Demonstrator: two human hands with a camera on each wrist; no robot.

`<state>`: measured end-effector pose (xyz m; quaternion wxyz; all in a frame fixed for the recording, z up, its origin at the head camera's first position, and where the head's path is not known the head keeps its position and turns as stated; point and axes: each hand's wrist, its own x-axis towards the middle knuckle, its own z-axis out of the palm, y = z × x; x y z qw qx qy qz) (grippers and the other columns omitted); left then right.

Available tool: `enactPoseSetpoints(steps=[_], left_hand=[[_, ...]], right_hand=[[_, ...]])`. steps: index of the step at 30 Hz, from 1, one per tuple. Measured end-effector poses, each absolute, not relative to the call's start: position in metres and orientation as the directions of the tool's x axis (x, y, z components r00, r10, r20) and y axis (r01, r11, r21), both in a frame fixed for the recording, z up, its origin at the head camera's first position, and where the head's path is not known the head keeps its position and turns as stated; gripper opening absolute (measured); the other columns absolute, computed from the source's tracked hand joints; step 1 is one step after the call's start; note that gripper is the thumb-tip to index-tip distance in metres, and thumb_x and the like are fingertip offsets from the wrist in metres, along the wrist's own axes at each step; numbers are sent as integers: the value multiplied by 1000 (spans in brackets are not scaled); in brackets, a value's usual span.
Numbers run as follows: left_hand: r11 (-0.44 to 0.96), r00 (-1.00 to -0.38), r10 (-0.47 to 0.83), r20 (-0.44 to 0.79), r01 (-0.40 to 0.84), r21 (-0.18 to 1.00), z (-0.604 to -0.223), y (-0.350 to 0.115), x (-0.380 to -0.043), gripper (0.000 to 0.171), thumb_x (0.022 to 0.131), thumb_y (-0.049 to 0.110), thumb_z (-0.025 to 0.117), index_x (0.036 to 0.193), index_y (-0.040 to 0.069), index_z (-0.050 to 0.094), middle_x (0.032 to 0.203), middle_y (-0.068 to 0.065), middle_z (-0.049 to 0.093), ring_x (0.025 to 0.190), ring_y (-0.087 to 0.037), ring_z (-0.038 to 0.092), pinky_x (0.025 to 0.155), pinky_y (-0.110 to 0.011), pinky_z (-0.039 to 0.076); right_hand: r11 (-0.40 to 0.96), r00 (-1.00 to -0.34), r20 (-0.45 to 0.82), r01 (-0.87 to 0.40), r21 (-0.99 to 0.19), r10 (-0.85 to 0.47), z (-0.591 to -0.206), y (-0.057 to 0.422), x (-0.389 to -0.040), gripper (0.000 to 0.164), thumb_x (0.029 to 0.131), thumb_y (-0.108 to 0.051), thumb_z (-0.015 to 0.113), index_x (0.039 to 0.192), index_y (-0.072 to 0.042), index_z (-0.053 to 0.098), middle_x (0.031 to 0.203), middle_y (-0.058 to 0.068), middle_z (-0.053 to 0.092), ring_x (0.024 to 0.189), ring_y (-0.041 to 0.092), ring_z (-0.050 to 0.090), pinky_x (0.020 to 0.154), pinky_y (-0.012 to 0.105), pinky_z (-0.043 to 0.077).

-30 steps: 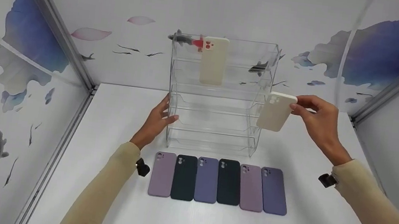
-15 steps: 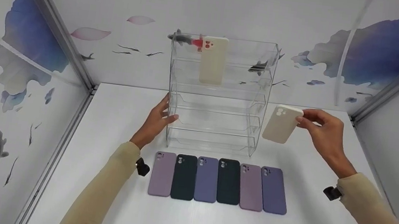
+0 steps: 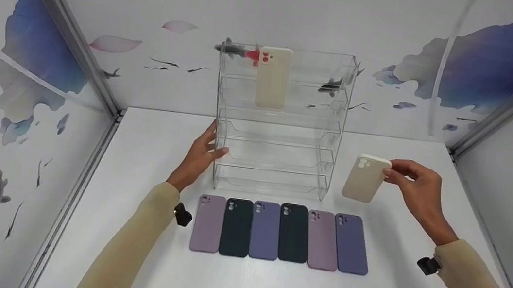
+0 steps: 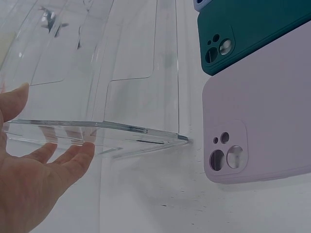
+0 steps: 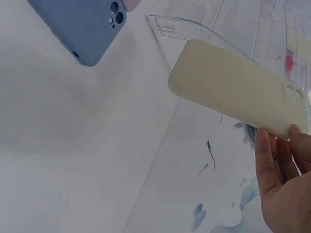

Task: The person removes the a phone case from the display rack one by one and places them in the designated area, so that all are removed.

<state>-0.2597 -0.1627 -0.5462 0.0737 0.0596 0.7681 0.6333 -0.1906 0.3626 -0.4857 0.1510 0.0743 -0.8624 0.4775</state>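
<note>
My right hand [image 3: 419,191] pinches a cream phone case [image 3: 364,179] at its upper right edge, thumb in front. The case hangs tilted, apart from the rack, to its right. In the right wrist view the same phone case [image 5: 233,85] shows its camera cut-outs near the fingers. My left hand [image 3: 196,158] grips the left side panel of a clear tiered display rack [image 3: 272,177]. In the left wrist view its thumb [image 4: 15,101] lies on one side of the panel and its fingers on the other. Another cream phone case [image 3: 273,80] stands upright in the rack's top tier.
Several phone cases lie side by side in front of the rack: mauve [image 3: 208,224], dark green [image 3: 236,229] and blue-purple [image 3: 265,233] among them. The white table [image 3: 149,258] is bounded by printed panels, with metal rails [image 3: 80,186] along the sides.
My right hand has moved down and slightly right with the cream phone case, away from the rack. My left hand has stayed on the rack's side.
</note>
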Motion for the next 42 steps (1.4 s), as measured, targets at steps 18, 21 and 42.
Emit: enactPoseSetpoints(steps=[18,21,42], left_hand=[[193,-982,187,-25,12,981,-549,-164,-257,92,110,22,71,179,29,11,180,-15,27,157,-42,43,125,-61,40],[192,-983,183,-22,14,981,-549,-164,-257,91,110,22,71,179,29,12,180,-15,27,157,-42,43,125,-61,40],[180,-982,185,-37,-3,984,-546,-163,-259,92,110,22,71,179,31,12,180,-15,27,157,-40,43,125,-61,39]], right_hand=[[578,-969,248,-190,-794,22,-511,399,-178,26,101,-1,79,125,9,77,114,29,76,86,1,78,77,19,63],[586,-972,234,-182,-790,14,-513,405,-175,27,101,0,79,126,10,77,113,28,76,86,0,77,76,19,63],[592,-996,84,-82,-801,-24,-537,432,-160,32,103,1,75,131,17,71,120,36,74,89,-1,76,75,23,65]])
